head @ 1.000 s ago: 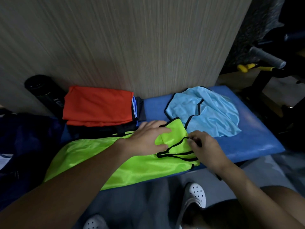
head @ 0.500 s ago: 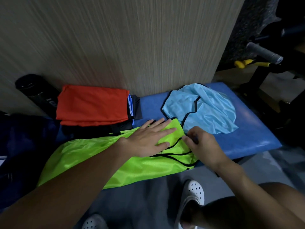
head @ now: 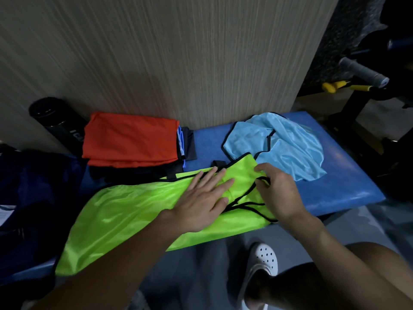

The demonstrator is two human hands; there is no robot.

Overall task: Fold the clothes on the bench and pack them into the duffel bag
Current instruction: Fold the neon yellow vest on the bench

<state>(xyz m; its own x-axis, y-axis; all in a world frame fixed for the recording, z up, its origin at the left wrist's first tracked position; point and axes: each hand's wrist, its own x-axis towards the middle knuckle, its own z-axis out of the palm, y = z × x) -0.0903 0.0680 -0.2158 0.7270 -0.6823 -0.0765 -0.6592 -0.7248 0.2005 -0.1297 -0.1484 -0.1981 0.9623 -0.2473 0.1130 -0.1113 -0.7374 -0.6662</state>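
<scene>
Centrally, a left hand [head: 201, 198] is lying flat, fingers spread, pressing a shiny neon green vest [head: 125, 220] with black trim onto the blue padded desk [head: 335, 189]; the right hand [head: 279, 193] is pinching its strap.

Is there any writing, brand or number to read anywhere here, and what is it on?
No text can be read in full.
Black cylinder: white lettering, too blurred to read.
White patch at the left edge: marks too small to read.
Green vest: no print visible.
</scene>
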